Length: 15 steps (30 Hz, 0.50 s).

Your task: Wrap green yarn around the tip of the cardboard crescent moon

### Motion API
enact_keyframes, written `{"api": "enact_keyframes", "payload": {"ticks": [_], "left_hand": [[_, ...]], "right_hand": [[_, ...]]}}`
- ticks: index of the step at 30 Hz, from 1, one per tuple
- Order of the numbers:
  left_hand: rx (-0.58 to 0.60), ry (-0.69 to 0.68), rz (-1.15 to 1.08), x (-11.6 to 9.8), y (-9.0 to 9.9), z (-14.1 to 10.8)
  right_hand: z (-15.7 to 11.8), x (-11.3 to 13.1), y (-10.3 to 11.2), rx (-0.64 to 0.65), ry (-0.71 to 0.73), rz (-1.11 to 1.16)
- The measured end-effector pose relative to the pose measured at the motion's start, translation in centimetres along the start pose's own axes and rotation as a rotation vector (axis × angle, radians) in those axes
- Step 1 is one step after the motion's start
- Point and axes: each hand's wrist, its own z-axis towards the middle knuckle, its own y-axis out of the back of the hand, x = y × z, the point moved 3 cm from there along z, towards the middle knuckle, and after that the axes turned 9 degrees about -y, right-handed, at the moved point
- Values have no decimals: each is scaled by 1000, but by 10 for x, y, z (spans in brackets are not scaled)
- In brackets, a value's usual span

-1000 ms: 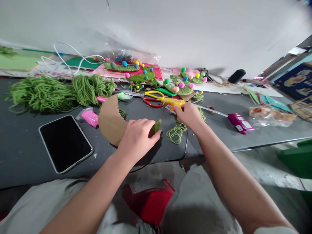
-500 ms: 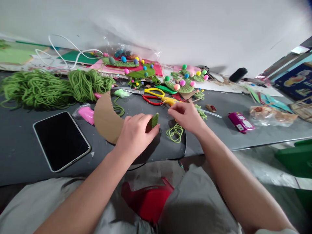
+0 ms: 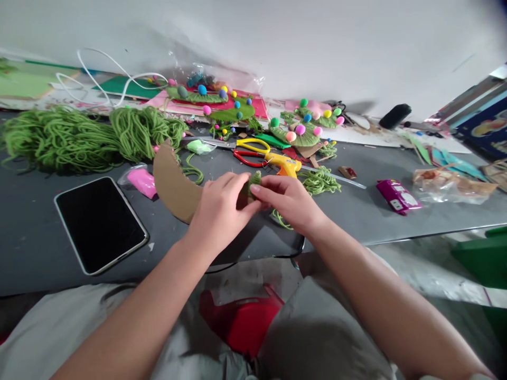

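My left hand (image 3: 222, 206) grips a curved cardboard crescent (image 3: 174, 184); its bare brown part sticks out to the left of the hand. The right end of the crescent is wrapped in green yarn (image 3: 254, 182) and shows between my two hands. My right hand (image 3: 291, 203) has its fingers closed on this wrapped end, touching the left fingertips. A loose loop of thin green yarn (image 3: 282, 219) lies just below the right hand. Behind it are a yellow glue gun (image 3: 284, 163) and scissors (image 3: 251, 150) with red and yellow handles.
On the left are a dark tablet (image 3: 101, 226), thick green yarn bundles (image 3: 59, 138) and a pink packet (image 3: 142, 181). Green pieces with pompoms (image 3: 303, 134) stand at the back. To the right lies a purple packet (image 3: 397, 196). A red stool (image 3: 243, 322) is below the table edge.
My right hand has moved left and down to the wrapped end and closed on it. It now covers part of the loose yarn. The view has shifted slightly.
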Motion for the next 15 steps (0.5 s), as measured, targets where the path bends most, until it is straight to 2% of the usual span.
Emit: {"api": "enact_keyframes", "payload": {"ticks": [4, 9, 15], "left_hand": [[43, -29, 121, 4, 5, 0], [110, -84, 244, 6, 4, -1], [92, -69, 248, 5, 1, 0]], "right_hand": [[7, -5, 11, -99, -28, 57], [13, -9, 18, -133, -102, 121], [11, -8, 16, -168, -9, -61]]}}
